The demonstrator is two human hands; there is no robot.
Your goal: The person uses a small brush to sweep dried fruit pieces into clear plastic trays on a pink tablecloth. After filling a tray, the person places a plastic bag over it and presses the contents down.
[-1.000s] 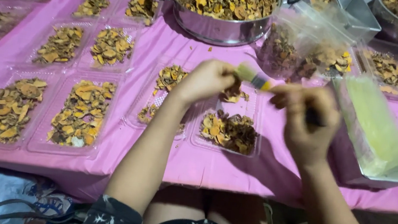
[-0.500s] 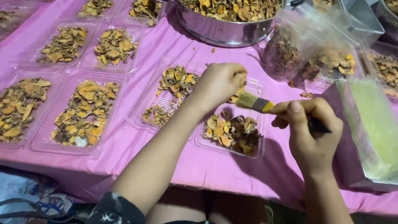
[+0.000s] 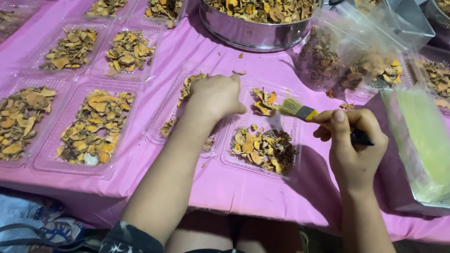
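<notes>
My right hand (image 3: 351, 145) grips a small paintbrush (image 3: 301, 111) with yellow-stained bristles pointing left, just above a clear plastic tray (image 3: 288, 168) of dried yellow-orange slices. My left hand (image 3: 216, 98) is closed, resting on the neighbouring clear tray (image 3: 155, 132) of the same dried slices, its fingers near the divide between the two trays. Whether the left hand pinches a slice is hidden.
A steel pot (image 3: 248, 29) heaped with dried slices stands at the back centre. Several filled clear trays (image 3: 94, 122) lie to the left on the pink tablecloth (image 3: 217, 188). A metal tin (image 3: 439, 198) with a pale green block sits right; plastic bags (image 3: 353, 56) of slices behind it.
Both hands have dropped toward the two trays. The brush has swung left and now sits over the right tray; the left hand has settled on the left tray.
</notes>
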